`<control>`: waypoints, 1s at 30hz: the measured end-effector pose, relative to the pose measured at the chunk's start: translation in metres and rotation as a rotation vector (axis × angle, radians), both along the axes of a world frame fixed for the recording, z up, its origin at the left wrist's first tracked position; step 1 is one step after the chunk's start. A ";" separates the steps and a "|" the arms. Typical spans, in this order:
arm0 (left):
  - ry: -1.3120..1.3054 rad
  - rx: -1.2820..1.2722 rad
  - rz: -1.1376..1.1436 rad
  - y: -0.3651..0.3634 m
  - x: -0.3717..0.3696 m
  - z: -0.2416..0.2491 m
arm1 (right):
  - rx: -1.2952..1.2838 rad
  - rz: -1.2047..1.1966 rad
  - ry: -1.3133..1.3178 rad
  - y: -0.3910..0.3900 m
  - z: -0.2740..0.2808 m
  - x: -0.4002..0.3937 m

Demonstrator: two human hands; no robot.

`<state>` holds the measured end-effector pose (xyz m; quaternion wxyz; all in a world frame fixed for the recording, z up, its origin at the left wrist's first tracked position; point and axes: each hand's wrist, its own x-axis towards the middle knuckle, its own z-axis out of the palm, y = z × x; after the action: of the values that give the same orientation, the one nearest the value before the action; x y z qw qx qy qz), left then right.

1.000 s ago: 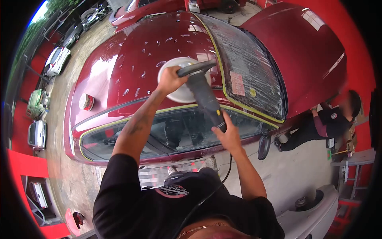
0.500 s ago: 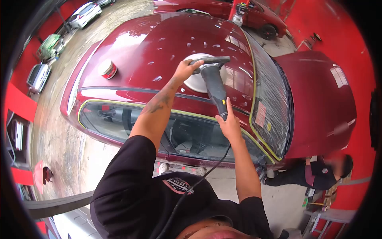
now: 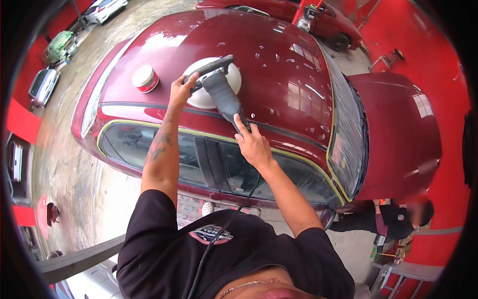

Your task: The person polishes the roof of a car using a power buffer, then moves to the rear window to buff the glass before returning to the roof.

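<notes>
A black polisher with a wide white pad rests on the dark red car roof. My left hand is wrapped round the end of its front handle. Farther back, my right hand grips the rear of the body, one finger stretched along it. The power cord runs down from the tool across my shirt. Left of the pad stands a white and red tub. White compound smears dot the roof right of the pad.
Yellow-green tape edges the side windows and the film-covered windshield. A co-worker in dark clothes is by the car's front at lower right. Another red car stands beyond the roof; a grey beam crosses lower left.
The polisher and both my hands have moved left across the roof, closer to the tub. Smears near the pad's new place no longer show. My view has shifted slightly.
</notes>
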<state>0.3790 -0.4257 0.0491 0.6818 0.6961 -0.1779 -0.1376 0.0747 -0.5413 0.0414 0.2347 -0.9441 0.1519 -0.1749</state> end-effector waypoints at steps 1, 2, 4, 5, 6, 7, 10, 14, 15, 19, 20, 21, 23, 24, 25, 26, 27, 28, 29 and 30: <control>-0.013 0.008 -0.009 -0.001 0.000 0.001 | -0.002 -0.015 0.035 0.000 0.004 0.000; -0.018 0.008 -0.027 -0.005 0.000 0.000 | -0.004 -0.029 0.070 0.000 0.007 -0.001; -0.028 0.010 -0.060 -0.012 -0.003 -0.001 | 0.039 -0.024 -0.054 -0.004 0.000 -0.007; -0.059 0.013 -0.069 -0.017 -0.006 -0.001 | 0.061 -0.020 -0.118 -0.006 -0.004 -0.011; -0.092 0.017 -0.078 -0.024 -0.013 0.003 | 0.143 -0.061 -0.119 -0.008 -0.005 -0.017; -0.124 0.020 -0.090 -0.033 -0.022 0.006 | 0.225 -0.103 -0.121 -0.010 -0.005 -0.026; -0.150 0.070 -0.177 -0.070 -0.046 0.011 | 0.394 -0.227 -0.047 -0.024 -0.006 -0.053; -0.177 -0.016 -0.341 -0.138 -0.080 -0.001 | 0.413 -0.452 0.026 -0.056 -0.014 -0.093; -0.375 0.087 -0.309 -0.142 -0.083 -0.011 | 0.511 -0.516 0.047 -0.057 0.004 -0.103; -0.850 0.292 -0.056 -0.092 -0.101 -0.046 | 0.689 -0.695 -0.029 -0.088 0.011 -0.138; -0.981 0.340 -0.024 -0.072 -0.100 -0.056 | 0.744 -0.718 -0.063 -0.100 0.011 -0.145; -1.018 0.381 -0.019 -0.054 -0.097 -0.068 | 0.746 -0.744 -0.091 -0.110 0.013 -0.149; -1.052 0.430 -0.003 -0.033 -0.092 -0.089 | 0.764 -0.773 -0.139 -0.132 0.010 -0.148; -1.046 0.441 0.006 -0.026 -0.091 -0.099 | 0.774 -0.765 -0.141 -0.139 0.010 -0.143; -1.040 0.450 0.018 -0.023 -0.091 -0.097 | 0.757 -0.773 -0.110 -0.142 0.014 -0.135; -1.023 0.443 0.016 -0.026 -0.093 -0.095 | 0.736 -0.779 -0.081 -0.144 0.018 -0.124; -1.009 0.446 0.009 -0.028 -0.091 -0.095 | 0.711 -0.750 -0.084 -0.146 0.018 -0.110; -0.988 0.455 0.002 -0.026 -0.090 -0.097 | 0.689 -0.720 -0.079 -0.145 0.017 -0.096; -0.982 0.456 0.007 -0.026 -0.090 -0.099 | 0.641 -0.683 -0.049 -0.143 0.016 -0.081; -0.982 0.460 0.010 -0.027 -0.089 -0.099 | 0.610 -0.661 -0.020 -0.140 0.015 -0.063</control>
<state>0.2900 -0.4523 -0.0496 0.3493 0.8105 -0.4376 0.1718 0.0112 -0.6812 0.0563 0.4352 -0.7308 0.4876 -0.1969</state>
